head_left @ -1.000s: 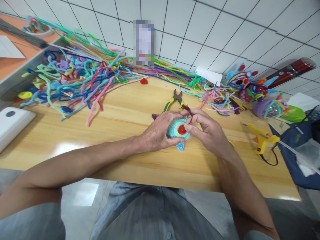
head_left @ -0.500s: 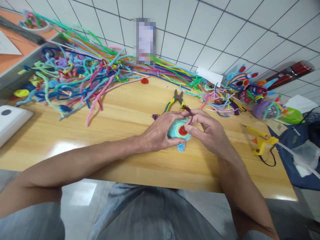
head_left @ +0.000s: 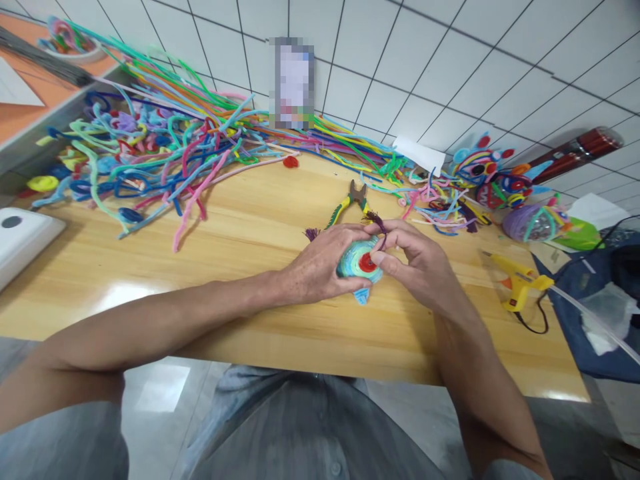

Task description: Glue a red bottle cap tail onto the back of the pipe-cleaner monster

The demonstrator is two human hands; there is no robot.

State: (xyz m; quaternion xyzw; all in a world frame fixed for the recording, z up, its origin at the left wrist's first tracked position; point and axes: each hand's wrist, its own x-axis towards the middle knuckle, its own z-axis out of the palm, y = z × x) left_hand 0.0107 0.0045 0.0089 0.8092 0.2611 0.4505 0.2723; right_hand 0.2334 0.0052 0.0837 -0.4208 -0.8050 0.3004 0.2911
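Note:
Between my two hands is a rounded pipe-cleaner craft piece [head_left: 354, 265], wound in blue and green rings with a red coil [head_left: 367, 262] at its centre and a light-blue tip at the bottom. My left hand [head_left: 323, 261] is wrapped round its left side. At the red coil, the thumb and fingers of my right hand [head_left: 411, 261] are pinched together on the piece's right side. A dark purple tassel [head_left: 374, 219] sticks up past my fingers, and another purple tuft [head_left: 312, 234] shows beyond my left hand. Pliers with yellow-green handles [head_left: 357, 193] lie just behind, their handles partly hidden.
Many coloured pipe cleaners [head_left: 165, 160] pile up at the left and along the tiled wall. A red coil [head_left: 291, 162] lies behind the pliers. To the right are a yellow glue gun [head_left: 525, 283] with a cord, finished colourful crafts [head_left: 530, 223] and a dark red flask [head_left: 580, 152].
My hands keep the same grip on the craft piece, which stays in nearly the same place. Only the camera view has shifted slightly.

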